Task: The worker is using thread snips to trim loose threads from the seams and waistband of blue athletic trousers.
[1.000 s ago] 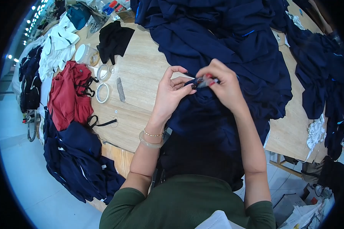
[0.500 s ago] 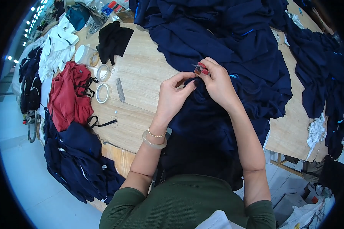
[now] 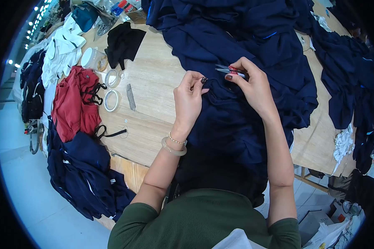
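Over the table edge and my lap lies a navy garment (image 3: pixel 232 112), bunched in soft folds. My left hand (image 3: pixel 188 93) is closed in a pinch at its upper left edge, thumb against forefinger; whether a loose thread is in the pinch is too small to tell. Small thread snips (image 3: pixel 223 68) sit in my right hand (image 3: pixel 250 83), their blades pointing left and slightly parted. The blades are above the cloth, a little apart from my left fingertips. More navy cloth (image 3: pixel 241 37) is heaped just beyond both hands.
Left on the wooden table (image 3: pixel 149 70) are red shorts (image 3: pixel 75 103), two tape rolls (image 3: pixel 111 101), a white tub (image 3: pixel 91 59), a black cloth (image 3: pixel 124 43) and a grey strip (image 3: pixel 131 97). Navy garments (image 3: pixel 87 178) hang off the left edge; white scraps (image 3: pixel 343 143) lie right.
My hands have moved apart: the right with the snips went right, while the left shifted slightly left. The snips' blades show more plainly now.
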`<action>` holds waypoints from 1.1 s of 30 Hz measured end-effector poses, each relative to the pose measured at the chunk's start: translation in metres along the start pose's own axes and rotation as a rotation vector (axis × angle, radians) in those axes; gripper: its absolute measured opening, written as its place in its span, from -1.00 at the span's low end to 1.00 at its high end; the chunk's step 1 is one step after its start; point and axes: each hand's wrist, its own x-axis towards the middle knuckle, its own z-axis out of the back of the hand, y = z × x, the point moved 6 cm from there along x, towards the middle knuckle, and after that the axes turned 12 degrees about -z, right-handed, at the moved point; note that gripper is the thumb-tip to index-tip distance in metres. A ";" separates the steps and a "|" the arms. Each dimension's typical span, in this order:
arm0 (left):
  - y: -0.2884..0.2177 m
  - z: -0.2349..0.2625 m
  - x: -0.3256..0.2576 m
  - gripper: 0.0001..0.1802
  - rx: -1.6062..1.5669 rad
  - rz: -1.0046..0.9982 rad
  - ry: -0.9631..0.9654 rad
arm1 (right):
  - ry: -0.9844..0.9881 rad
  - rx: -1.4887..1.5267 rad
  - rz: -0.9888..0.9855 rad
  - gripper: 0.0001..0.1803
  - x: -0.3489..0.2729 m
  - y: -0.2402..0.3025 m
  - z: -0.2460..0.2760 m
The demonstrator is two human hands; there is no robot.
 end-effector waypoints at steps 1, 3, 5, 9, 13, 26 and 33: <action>0.001 0.001 0.000 -0.91 0.001 0.001 -0.001 | -0.068 -0.103 0.078 -0.79 -0.005 0.006 0.004; 0.003 0.001 0.001 -0.91 -0.007 -0.014 0.011 | -0.076 -0.192 0.148 -0.78 -0.010 0.014 0.003; 0.003 -0.001 0.002 -0.92 -0.007 -0.014 0.020 | -0.085 -0.280 0.217 -0.77 -0.013 0.018 -0.002; 0.001 -0.002 0.003 -0.92 0.007 -0.017 0.055 | -0.138 -0.427 0.338 -0.77 -0.017 0.023 -0.015; 0.001 -0.002 0.005 -0.92 0.024 -0.012 0.065 | -0.164 -0.470 0.387 -0.76 -0.017 0.026 -0.019; 0.002 0.000 0.009 -0.91 0.021 0.012 0.098 | -0.141 -0.568 0.453 -0.79 -0.014 0.035 -0.030; 0.006 0.000 0.009 -0.91 -0.012 0.031 0.080 | -0.133 -0.557 0.453 -0.78 -0.012 0.034 -0.029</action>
